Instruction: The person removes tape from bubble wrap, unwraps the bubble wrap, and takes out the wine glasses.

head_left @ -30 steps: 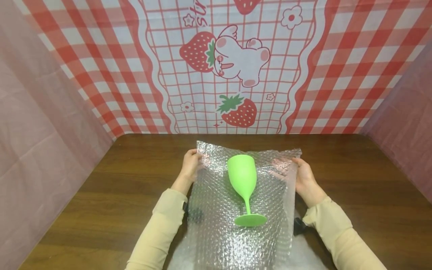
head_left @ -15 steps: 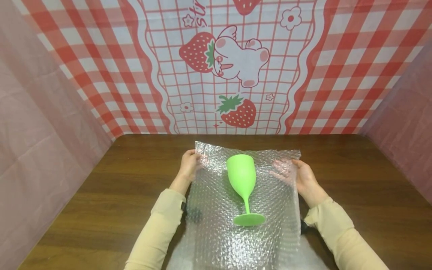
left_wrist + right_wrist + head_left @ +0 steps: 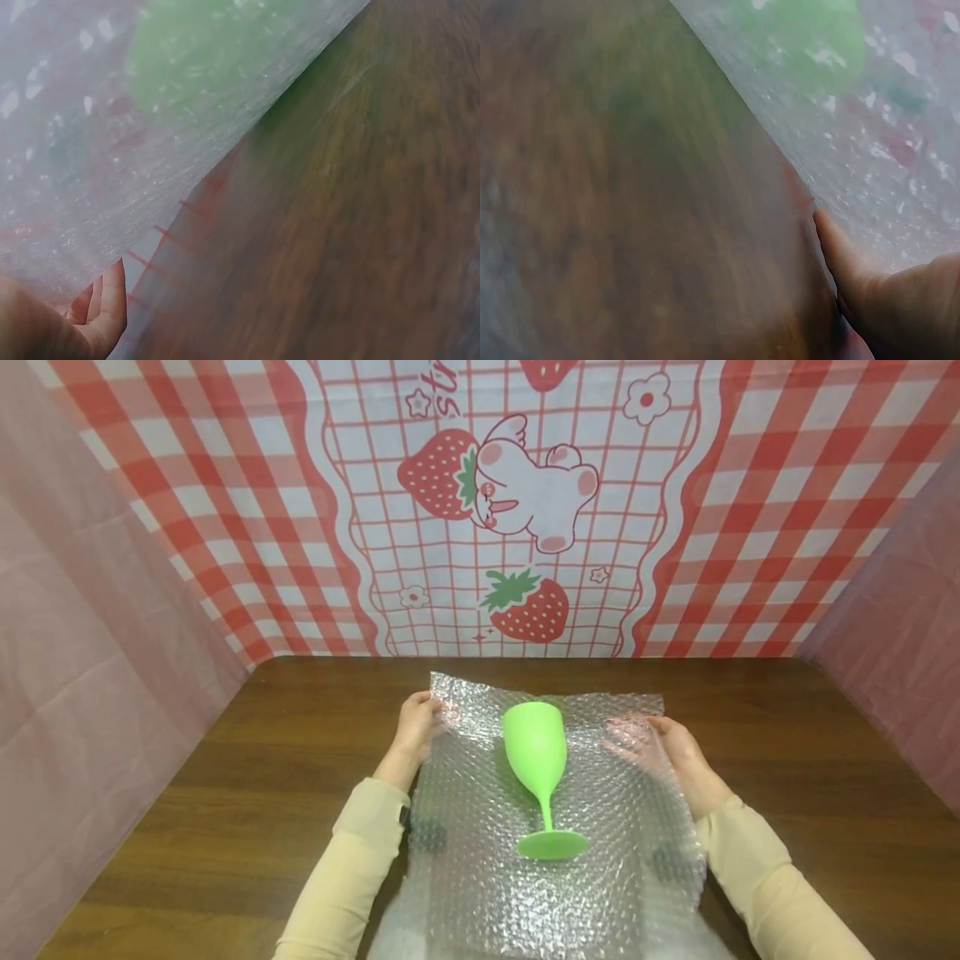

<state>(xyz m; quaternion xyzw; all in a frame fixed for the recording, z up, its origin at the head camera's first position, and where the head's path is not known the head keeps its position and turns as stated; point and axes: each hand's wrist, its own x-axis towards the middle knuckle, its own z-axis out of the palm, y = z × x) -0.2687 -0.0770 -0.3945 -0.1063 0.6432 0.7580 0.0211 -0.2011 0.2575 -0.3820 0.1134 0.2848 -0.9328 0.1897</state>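
Note:
A bright green goblet (image 3: pixel 536 747) lies on a sheet of clear bubble wrap (image 3: pixel 472 802), its cup toward the far side and its round foot nearer me. My left hand (image 3: pixel 415 727) holds the wrap's far left edge, with fingers showing pink through it underneath. At the far right edge my right hand (image 3: pixel 681 756) holds the sheet between thumb and fingers, the fingers spread beneath. Both wrist views look up at the wrap's underside, raised off the wood, where the goblet (image 3: pixel 202 52) shows as a green blur.
The brown wooden table (image 3: pixel 225 827) reaches back to a red-and-white checked cloth (image 3: pixel 517 602) printed with strawberries. Pink fabric hangs at the left (image 3: pixel 112 635) and right sides. Near me, pale translucent wrap (image 3: pixel 397 927) spreads over the table.
The wrap's right side has unfolded outward, now overlapping my right wrist and its dark camera. Goblet and left hand have shifted only slightly left.

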